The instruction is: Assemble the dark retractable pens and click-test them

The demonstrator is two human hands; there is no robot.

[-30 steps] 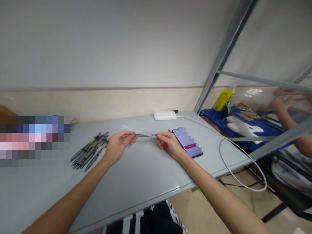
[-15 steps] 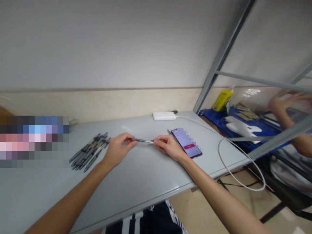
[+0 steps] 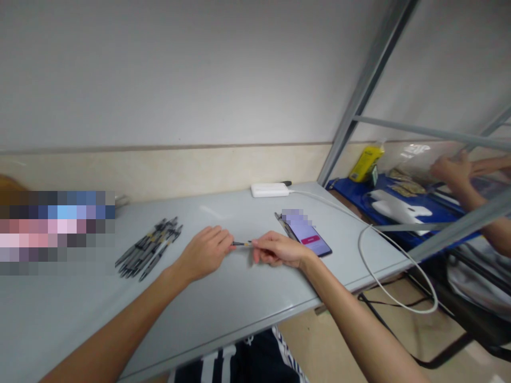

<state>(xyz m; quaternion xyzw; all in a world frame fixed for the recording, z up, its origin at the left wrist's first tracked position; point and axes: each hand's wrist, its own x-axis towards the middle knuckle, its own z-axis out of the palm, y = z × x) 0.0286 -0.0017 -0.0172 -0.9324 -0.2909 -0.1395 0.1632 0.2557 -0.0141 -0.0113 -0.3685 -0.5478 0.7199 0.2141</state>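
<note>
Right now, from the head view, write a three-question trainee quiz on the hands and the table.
1. True or false: the left hand and the right hand both pinch one pen between them.
2. What lies on the table just beyond the right hand? A) phone B) mug C) scissors
3. Fill in: the white cable runs to the white ____ by the wall.
Key: 1 true; 2 A; 3 power bank.

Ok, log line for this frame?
left hand: holds pen | right hand: holds pen | pen pile: table left | phone: table right
</note>
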